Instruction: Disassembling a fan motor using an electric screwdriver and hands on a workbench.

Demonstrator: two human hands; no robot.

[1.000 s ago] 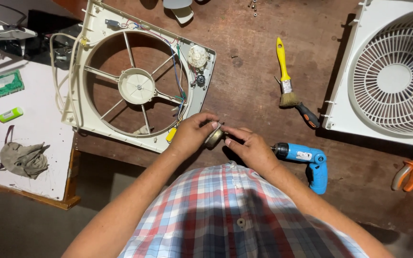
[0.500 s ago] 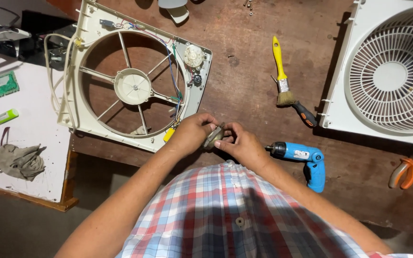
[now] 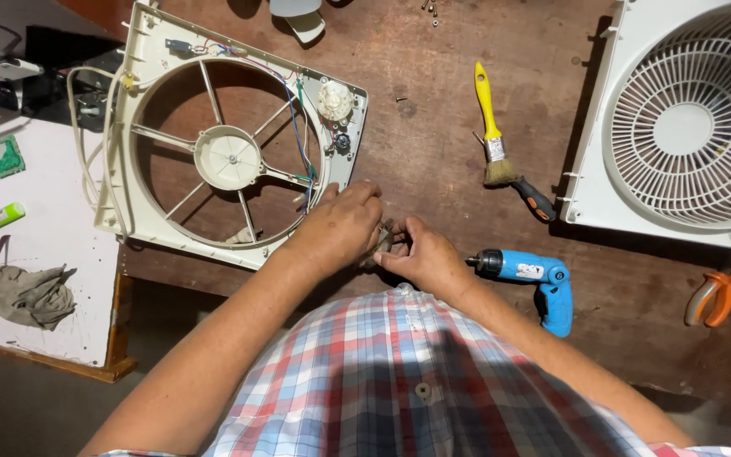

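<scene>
A small grey part (image 3: pixel 382 241) sits pinched between left hand (image 3: pixel 342 227) and right hand (image 3: pixel 425 258), both closed around it at the table's near edge; fan frame (image 3: pixel 171 127) at ten o'clock, blue screwdriver (image 3: pixel 530 275) at three

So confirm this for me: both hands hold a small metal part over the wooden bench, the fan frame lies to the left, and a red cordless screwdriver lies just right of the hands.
Not quite. The cordless screwdriver is blue, not red, as the head view shows. The rest stands: the left hand and right hand hold a small metal part over the wooden bench, the fan frame lies to the left, and the screwdriver lies just right of the hands.
</scene>
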